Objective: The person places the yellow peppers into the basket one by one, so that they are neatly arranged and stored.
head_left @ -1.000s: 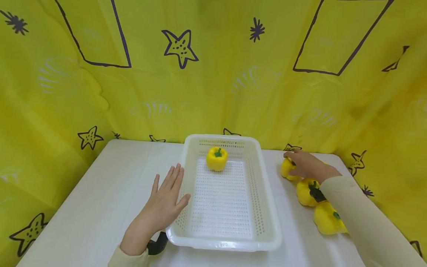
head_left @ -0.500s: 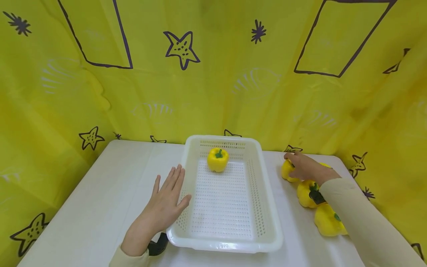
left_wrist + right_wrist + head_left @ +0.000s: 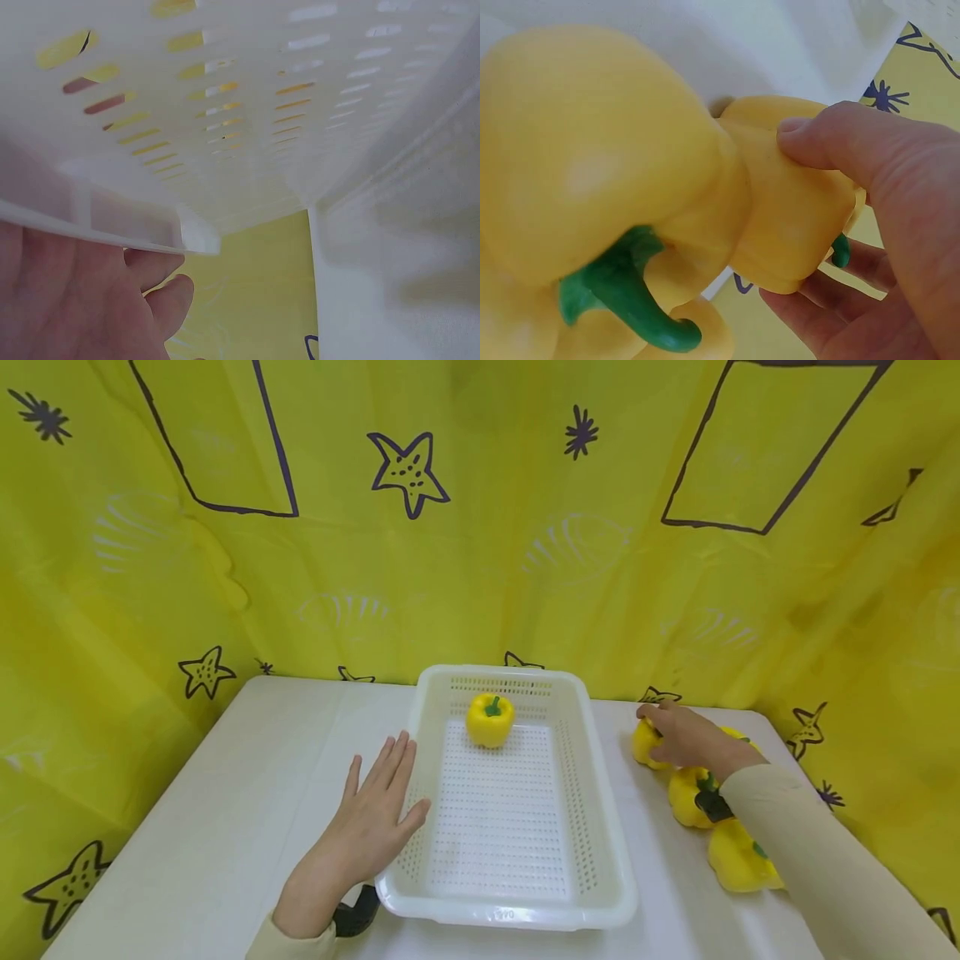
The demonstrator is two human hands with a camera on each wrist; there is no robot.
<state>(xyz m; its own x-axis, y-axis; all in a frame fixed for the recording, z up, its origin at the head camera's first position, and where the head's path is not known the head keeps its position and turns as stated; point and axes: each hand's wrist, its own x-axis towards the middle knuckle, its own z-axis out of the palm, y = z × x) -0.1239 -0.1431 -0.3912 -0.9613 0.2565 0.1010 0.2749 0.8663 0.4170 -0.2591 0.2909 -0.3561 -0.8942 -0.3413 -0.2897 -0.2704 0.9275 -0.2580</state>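
Note:
My right hand (image 3: 686, 735) holds a yellow bell pepper (image 3: 646, 745) at the far right of the table. The right wrist view has the thumb on one side of that bell pepper (image 3: 787, 210) and the fingers on the other. My left hand (image 3: 367, 827) rests on the left rim of a white perforated basket (image 3: 504, 913), fingers straight and thumb spread over the edge. From below, the left wrist view finds the palm (image 3: 75, 300) against the rim. Inside the basket, at its back, another yellow bell pepper (image 3: 490, 721) stands upright with its green stem up.
More yellow bell peppers (image 3: 686, 795) (image 3: 738, 860) lie close around my right wrist and forearm, partly covered by the arm. One large bell pepper (image 3: 592, 150) is near the right wrist camera. A yellow patterned curtain (image 3: 480, 577) hangs behind the white table (image 3: 300, 752).
Both hands stay nearly where they were, the left on the basket rim and the right at the same bell pepper. The whole head view has shifted slightly.

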